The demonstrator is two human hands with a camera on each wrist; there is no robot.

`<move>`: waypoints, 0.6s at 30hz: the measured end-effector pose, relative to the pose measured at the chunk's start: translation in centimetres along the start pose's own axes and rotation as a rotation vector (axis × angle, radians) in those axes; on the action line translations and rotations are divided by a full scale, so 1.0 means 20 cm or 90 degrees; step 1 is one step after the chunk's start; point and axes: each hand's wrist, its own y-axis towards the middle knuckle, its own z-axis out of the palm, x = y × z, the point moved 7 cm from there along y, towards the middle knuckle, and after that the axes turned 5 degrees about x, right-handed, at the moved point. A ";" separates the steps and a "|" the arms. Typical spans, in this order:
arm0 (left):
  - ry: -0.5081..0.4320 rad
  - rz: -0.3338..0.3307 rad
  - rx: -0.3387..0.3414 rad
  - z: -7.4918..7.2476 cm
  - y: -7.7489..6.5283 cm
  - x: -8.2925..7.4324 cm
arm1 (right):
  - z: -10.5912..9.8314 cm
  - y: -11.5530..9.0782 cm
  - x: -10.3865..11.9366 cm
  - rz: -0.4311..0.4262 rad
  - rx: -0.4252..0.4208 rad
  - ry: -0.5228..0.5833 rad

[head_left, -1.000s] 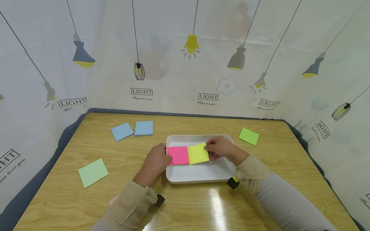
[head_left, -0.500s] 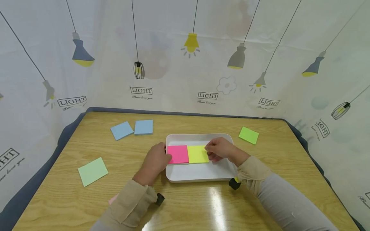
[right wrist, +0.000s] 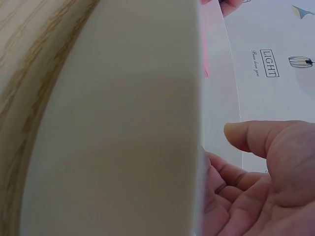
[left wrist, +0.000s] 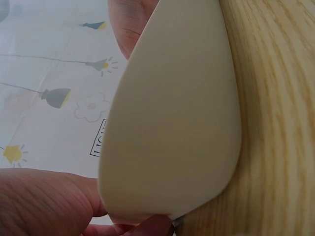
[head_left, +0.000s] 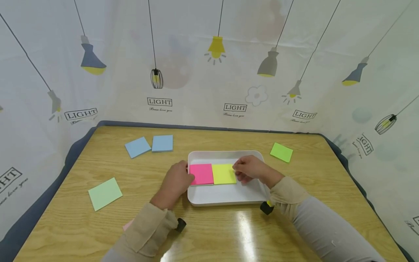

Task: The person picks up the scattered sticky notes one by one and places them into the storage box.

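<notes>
A white tray (head_left: pixel 217 197) sits on the table with a pink sticky note pad (head_left: pixel 201 174) and a yellow sticky note pad (head_left: pixel 224 174) side by side in it. My left hand (head_left: pixel 174 183) holds the tray's left end, the thumb inside over the pink pad's edge and fingers outside the wall, as the left wrist view also shows. Just at the yellow pad's right edge is my right hand (head_left: pixel 251 168). In the right wrist view its thumb (right wrist: pixel 248 136) stands apart from the loosely bent fingers, with nothing pinched between them; the tray wall hides some fingertips.
Two blue note pads (head_left: pixel 162 143) lie at the back left, and a pale green one (head_left: pixel 105 194) at the left. A bright green pad (head_left: pixel 281 152) is behind the tray's right end. A pink corner (head_left: pixel 127 225) shows beside the left sleeve. A printed curtain surrounds the table.
The yellow pad, tilted in my right fingers a second ago, now lies flat beside the pink pad. My right fingers have let go of it and moved slightly right. My left hand stays put.
</notes>
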 end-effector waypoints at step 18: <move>-0.005 0.014 -0.006 0.00 0.00 0.00 | -0.18 -0.07 0.00 -0.092 0.012 -0.031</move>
